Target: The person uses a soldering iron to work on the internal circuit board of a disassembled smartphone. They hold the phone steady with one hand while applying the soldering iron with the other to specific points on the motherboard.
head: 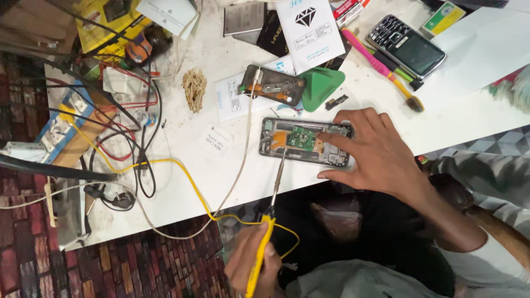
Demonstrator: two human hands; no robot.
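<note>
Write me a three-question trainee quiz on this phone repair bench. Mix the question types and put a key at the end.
1. True or false: the tip of the soldering iron is at the opened phone on the table.
2. What does the right hand do? A) holds the toothbrush B) steadies the opened phone C) lifts the green pick
3. Fill in: the left hand grips the iron by its ______ handle.

Key
1. True: the tip points at the phone's lower edge.
2. B: fingers press on the phone's right end. The toothbrush and green pick lie untouched farther back.
3. Yellow.
</note>
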